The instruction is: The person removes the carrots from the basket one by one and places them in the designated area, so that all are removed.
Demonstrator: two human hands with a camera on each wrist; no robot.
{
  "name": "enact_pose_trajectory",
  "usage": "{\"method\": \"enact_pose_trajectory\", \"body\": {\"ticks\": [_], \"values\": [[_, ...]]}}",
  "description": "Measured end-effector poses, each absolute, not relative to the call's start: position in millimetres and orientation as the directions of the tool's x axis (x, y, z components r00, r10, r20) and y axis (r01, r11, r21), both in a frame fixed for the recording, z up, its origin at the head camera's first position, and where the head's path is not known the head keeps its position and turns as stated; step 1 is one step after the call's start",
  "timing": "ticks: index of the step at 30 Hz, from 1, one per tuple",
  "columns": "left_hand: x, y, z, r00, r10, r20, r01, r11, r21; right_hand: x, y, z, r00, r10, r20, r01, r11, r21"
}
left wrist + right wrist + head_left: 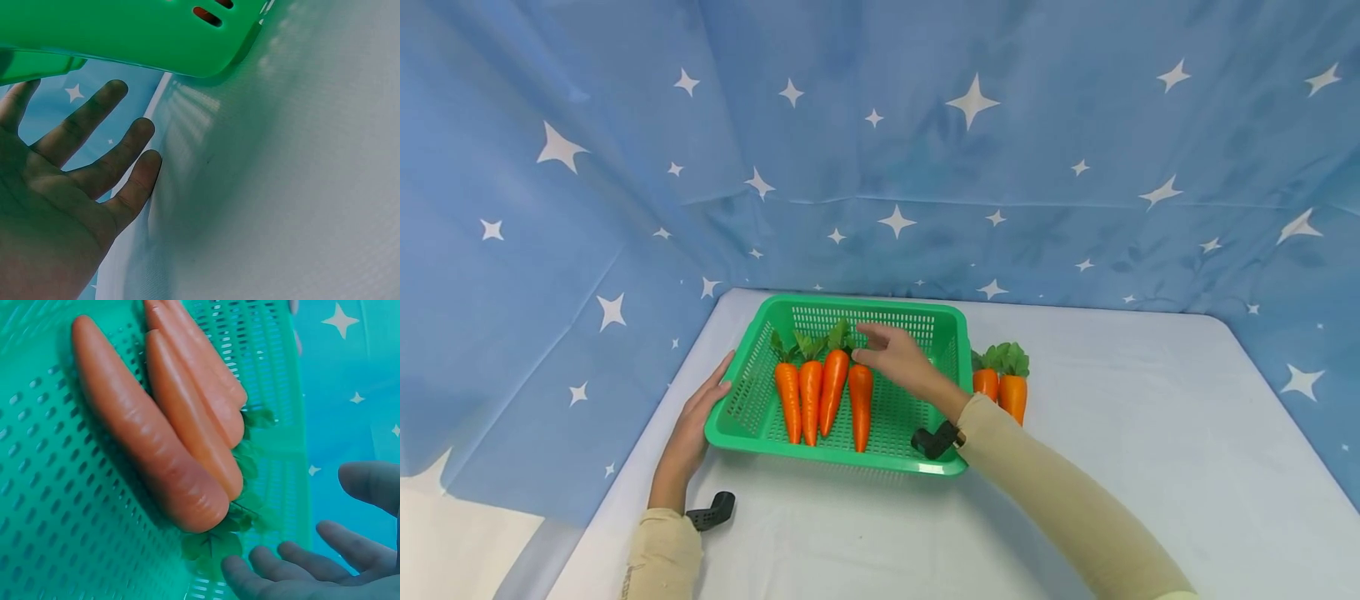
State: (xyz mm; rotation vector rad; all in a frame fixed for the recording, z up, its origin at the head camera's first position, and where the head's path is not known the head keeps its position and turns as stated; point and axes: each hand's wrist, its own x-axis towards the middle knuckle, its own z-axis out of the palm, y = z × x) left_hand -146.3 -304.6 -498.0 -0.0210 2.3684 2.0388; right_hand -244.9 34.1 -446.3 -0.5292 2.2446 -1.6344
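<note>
Several orange carrots with green leafy tops lie side by side in a green plastic basket (887, 468). My right hand (898, 360) hovers over the leafy end of the rightmost carrot (861, 407). In the right wrist view its fingers (269, 565) are spread beside that carrot's top and grip nothing. My left hand (691, 425) is at the basket's left side with fingers extended along the rim. The left wrist view shows the left palm (50, 206) turned to the basket wall (125, 31), fingers apart; whether all fingertips touch is unclear.
Two more carrots (1012, 397) lie on the white table (1120, 433) just right of the basket, partly hidden by the basket and right arm. A blue curtain with white stars (925, 167) hangs behind the table and along its left side.
</note>
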Motion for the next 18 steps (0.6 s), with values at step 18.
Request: {"method": "enact_pose_trajectory", "body": {"ticks": [18], "values": [[-145.9,-303.1,-496.4,-1.000,0.013,-0.016,-0.014,0.136,0.991,-244.4,31.6,-457.3,-0.835,-0.535,-0.129,-0.101,0.379,-0.920]]}}
